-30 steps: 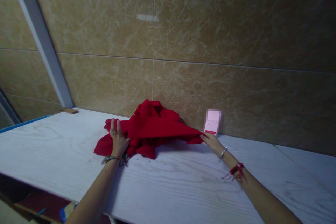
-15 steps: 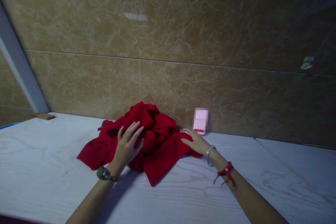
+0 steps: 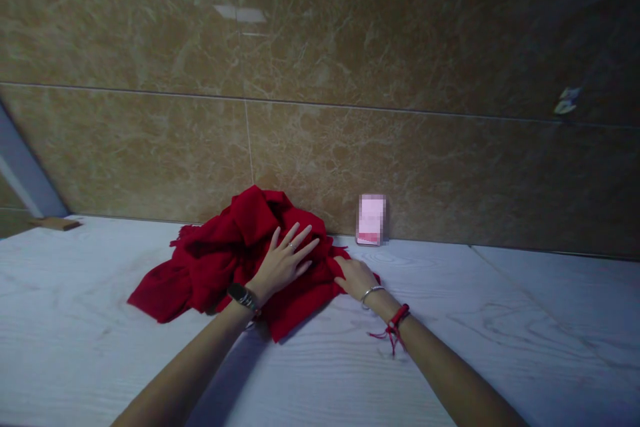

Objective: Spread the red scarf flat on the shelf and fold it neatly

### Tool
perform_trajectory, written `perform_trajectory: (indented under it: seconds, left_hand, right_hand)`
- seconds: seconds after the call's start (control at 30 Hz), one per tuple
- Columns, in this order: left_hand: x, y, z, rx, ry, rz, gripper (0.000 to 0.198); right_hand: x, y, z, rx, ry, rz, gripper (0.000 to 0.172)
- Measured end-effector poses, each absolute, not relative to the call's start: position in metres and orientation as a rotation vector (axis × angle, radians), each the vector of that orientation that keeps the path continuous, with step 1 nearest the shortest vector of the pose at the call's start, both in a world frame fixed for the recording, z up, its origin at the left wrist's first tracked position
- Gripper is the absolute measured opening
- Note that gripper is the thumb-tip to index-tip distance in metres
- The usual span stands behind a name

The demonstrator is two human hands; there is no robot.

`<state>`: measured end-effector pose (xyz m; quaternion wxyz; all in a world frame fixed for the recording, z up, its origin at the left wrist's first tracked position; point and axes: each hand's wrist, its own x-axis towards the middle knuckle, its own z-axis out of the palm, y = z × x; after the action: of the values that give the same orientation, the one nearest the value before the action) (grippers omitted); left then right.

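A rumpled red scarf with fringe at its left lies in a heap on the white wood-grain table, against the wall. My left hand rests over the heap's right half, open, its fingers spread and pointing up to the right. It wears a ring, and a dark watch is on the wrist. My right hand is at the scarf's right end, fingers curled and closed on the cloth edge. Its fingertips are partly hidden in the fabric. A silver bangle and a red cord bracelet are on that wrist.
A phone with a blurred-out screen leans upright against the brown marbled tile wall, just beyond my right hand. At the far left, a small brown block lies by a grey post.
My left hand has moved right across the scarf and spread its fingers. My right hand has closed on the scarf's right end. The view has shifted slightly.
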<state>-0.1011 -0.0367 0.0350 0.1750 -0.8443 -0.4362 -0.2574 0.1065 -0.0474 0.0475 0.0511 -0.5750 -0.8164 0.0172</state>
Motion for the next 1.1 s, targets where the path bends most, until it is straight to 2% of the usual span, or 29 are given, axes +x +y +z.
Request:
perform_trajectory:
  seconds: [0.23,0.37,0.53,0.87,1.0,1.1]
  left_hand:
    - [-0.106,-0.014,0.027,-2.308,-1.354,-0.406,0.055]
    - [-0.124,-0.016,0.021,-2.241,-1.285,-0.402,0.053]
    - [-0.144,-0.013,0.017,-2.199,-1.282,-0.471,0.049]
    - [-0.197,-0.02,0.022,-2.121,-1.47,-0.424,0.05]
    - [-0.214,-0.026,0.02,-2.093,-1.611,-0.413,0.049]
    - [-0.207,-0.03,0.019,-2.028,-1.711,-0.488,0.049]
  right_hand:
    - [0.141,-0.067,0.036,-1.606,-2.457,0.2,0.045]
    - [0.155,-0.072,0.025,-1.492,-2.393,0.281,0.049]
    - [0.161,-0.071,0.027,-1.565,-2.314,0.331,0.062]
    - [0.197,-0.067,0.056,-1.834,-2.483,0.313,0.039]
    - [0.234,-0.062,0.064,-2.015,-2.472,0.293,0.039]
    - [0.261,-0.055,0.06,-2.104,-2.362,0.224,0.046]
